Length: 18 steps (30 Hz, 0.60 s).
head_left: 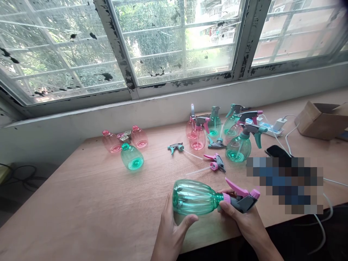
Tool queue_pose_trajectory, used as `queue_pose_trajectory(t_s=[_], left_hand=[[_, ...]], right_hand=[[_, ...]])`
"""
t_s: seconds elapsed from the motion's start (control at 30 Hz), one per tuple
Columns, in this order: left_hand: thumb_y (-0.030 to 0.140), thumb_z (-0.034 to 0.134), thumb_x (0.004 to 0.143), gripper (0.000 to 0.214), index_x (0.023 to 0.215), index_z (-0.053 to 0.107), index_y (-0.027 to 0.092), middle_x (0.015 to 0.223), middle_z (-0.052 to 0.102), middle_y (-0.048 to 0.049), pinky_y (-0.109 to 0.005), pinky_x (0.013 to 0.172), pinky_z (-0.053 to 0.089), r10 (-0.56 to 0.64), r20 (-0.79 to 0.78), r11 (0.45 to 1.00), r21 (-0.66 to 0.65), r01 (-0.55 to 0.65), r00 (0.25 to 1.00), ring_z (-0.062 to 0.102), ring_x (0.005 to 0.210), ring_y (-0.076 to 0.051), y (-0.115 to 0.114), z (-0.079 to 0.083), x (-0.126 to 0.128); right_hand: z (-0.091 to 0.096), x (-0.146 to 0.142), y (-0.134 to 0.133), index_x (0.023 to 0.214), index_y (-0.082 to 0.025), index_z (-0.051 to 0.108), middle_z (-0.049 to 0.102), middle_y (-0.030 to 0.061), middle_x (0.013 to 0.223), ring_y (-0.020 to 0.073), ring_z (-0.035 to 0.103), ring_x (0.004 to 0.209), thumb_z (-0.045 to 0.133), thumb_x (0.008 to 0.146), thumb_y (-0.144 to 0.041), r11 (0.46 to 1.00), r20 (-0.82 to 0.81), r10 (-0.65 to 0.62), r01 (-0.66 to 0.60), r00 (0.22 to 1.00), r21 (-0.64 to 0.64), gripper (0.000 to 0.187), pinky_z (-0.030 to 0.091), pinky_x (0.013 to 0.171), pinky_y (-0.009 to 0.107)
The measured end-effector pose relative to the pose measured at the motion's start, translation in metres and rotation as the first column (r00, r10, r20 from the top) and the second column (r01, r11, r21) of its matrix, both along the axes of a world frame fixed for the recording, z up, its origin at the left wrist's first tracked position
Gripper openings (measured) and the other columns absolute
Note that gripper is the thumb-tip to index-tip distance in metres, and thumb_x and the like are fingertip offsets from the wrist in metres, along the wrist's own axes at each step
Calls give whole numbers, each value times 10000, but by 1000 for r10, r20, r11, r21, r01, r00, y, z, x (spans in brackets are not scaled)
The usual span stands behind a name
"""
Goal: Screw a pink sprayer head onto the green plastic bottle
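Note:
I hold a green spray bottle (193, 197) sideways just above the wooden table's near edge. My left hand (172, 232) wraps around the bottle's body from below. My right hand (241, 217) grips its pink and grey trigger head (243, 198) at the bottle's neck. Two loose trigger heads with tubes lie on the table beyond, a teal one (176, 147) and a pink one (216, 162).
Several assembled green and pink spray bottles (239, 146) stand at the back right. Headless bottles lie at the back left, a green one (132, 157) and two pink. A power strip (268, 128), cables, a phone (275, 150) and a cardboard box (319, 119) sit at the right. A window runs behind the table (81, 203).

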<state>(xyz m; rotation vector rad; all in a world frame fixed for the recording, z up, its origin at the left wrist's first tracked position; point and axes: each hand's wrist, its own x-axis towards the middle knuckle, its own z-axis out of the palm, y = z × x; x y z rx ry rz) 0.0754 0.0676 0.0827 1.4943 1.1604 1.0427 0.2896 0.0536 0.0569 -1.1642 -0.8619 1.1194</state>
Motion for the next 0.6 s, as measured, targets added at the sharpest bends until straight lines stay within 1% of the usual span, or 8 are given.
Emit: queue_pose_trajectory(t_s=[0.13,0.23,0.37,0.6], left_hand=[[461,760,850,677,1448,478,313,1434,607,-50,-404,1160,358,3,-14,999,-32,-3,1000,500,1384,-300,-2,0,1],[442,776,840,743,1488,425,345,1498,555,-36,-422,1190,324,-12,-27,998,-68,10,1000,463,1416,-294,-2,-1,0],[424,785,836,787,1511,383,380,1547,503,-15,-428,1215,296,3,-39,999,-41,-5,999,430,1442,-284,-3,-6,-1],[435,792,823,857,1546,341,344,1551,497,-49,-477,1241,268,56,-91,998,-27,-59,994,388,1477,-303,-2,-15,-1]], right_hand=[[2,-1,1,979,-196,670,721,-23,592,154,639,472,857,771,-438,1000,-36,-5,5,999,6,370,538,528,267],[4,-2,1,974,-198,660,720,-24,602,153,643,479,865,756,-460,1000,-23,-29,28,999,-11,398,539,533,263],[4,-2,1,988,-200,651,719,-25,604,155,646,477,856,760,-481,999,1,-29,29,1000,-17,416,540,541,268],[4,-3,1,979,-192,663,721,-22,601,151,647,469,866,749,-465,999,6,-43,43,999,-14,411,538,536,264]])
